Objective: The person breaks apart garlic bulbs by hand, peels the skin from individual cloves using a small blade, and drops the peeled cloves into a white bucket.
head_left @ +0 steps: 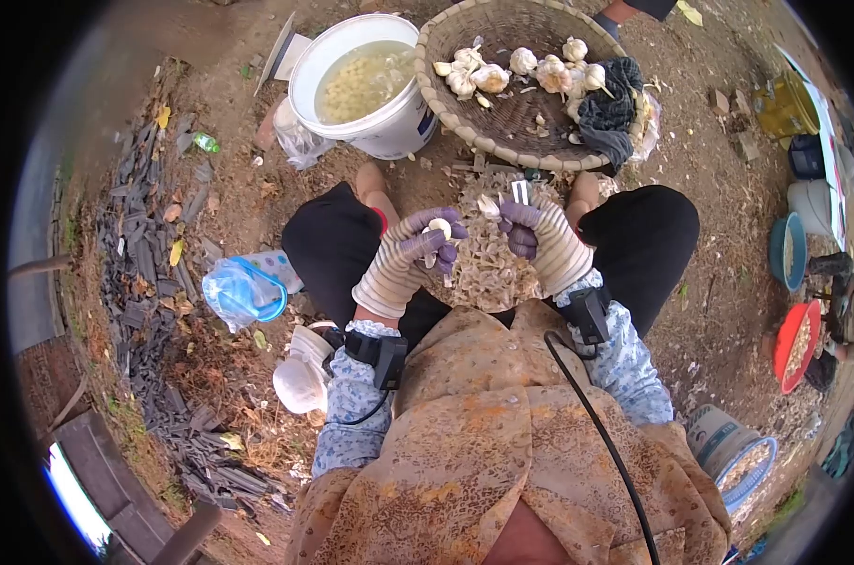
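Observation:
My left hand (425,243), in a purple and striped knit glove, is closed on peeled garlic cloves (438,227). Opposite it, my right hand (540,235) in a matching glove is closed too. At its fingertips shows a piece of garlic with skin (488,206), and a short, flat, pale blade-like tool (520,191) sticks up from the grip. Below both hands lies a heap of garlic skins (493,268) between my legs. Ahead, a woven basket (483,141) holds whole garlic bulbs (523,61) and a dark cloth (608,111).
A white bucket (389,141) of peeled cloves in water stands ahead on the left. Clear and blue plastic bags (241,294) lie left of my knee. A red basin (797,347), a blue basin (787,250) and a grey bucket (723,443) are on the right. Another person's arm (620,13) reaches near the basket.

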The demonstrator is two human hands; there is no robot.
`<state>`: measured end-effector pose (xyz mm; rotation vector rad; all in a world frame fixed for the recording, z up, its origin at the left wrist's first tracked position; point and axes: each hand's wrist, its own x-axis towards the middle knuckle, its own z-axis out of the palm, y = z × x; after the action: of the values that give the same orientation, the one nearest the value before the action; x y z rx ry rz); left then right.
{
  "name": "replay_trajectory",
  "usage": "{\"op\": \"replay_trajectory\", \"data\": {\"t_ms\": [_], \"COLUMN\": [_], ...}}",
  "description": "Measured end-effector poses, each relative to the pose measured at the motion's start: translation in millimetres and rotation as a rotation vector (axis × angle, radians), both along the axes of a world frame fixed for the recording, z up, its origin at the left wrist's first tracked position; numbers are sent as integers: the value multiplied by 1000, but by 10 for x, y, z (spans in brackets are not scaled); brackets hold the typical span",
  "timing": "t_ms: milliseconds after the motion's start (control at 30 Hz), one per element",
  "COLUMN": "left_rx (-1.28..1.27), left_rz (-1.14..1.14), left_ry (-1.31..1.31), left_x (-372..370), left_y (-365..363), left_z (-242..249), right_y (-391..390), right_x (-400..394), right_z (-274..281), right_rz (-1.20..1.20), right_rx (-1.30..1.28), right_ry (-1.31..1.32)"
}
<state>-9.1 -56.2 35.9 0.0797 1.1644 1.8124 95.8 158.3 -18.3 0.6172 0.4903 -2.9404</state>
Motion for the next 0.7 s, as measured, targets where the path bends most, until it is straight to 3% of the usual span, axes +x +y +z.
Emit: {"op": "replay_trajectory", "data": {"t_ms": [67, 100, 133, 200, 267, 367, 400, 433, 467, 533, 700], "left_rx": [-8, -1, 109, 74, 27, 54, 246, 241, 238, 341, 254], "left_rz": [80, 120, 227, 527, 653, 517, 404, 382, 359, 301, 186], "left_ry": [43, 79, 120, 388, 326, 101, -11, -37, -65, 13, 209], "left_x": [-124, -320, -560, -1075, -1377, -1194, -1104, -897, -669, -384, -64], "left_y": [24, 22, 40, 122, 154, 341, 349, 414, 501, 621, 715], "left_z": [47, 118, 193, 185, 147, 164, -28, 13, 61, -19, 12], "right_y": [3, 60, 42, -44, -74, -199, -237, -270, -277, -388, -378], "right_x": [-72, -86, -109, -91, -119, -160, -191, -211, -236, -348, -326], "right_z": [-332, -513, -439, -129, -64, 365, 427, 506, 674, 699, 798], "right_rz": [114, 271, 268, 250, 188, 19, -57, -133, -33, -103, -93], "right_rx": [1238, 1355, 1360, 1032, 1053, 1078, 1012, 945, 957, 895, 756], "right_ry": [-189, -311, -301, -337, -304, -273, -182, -97, -134, -3, 73]}}
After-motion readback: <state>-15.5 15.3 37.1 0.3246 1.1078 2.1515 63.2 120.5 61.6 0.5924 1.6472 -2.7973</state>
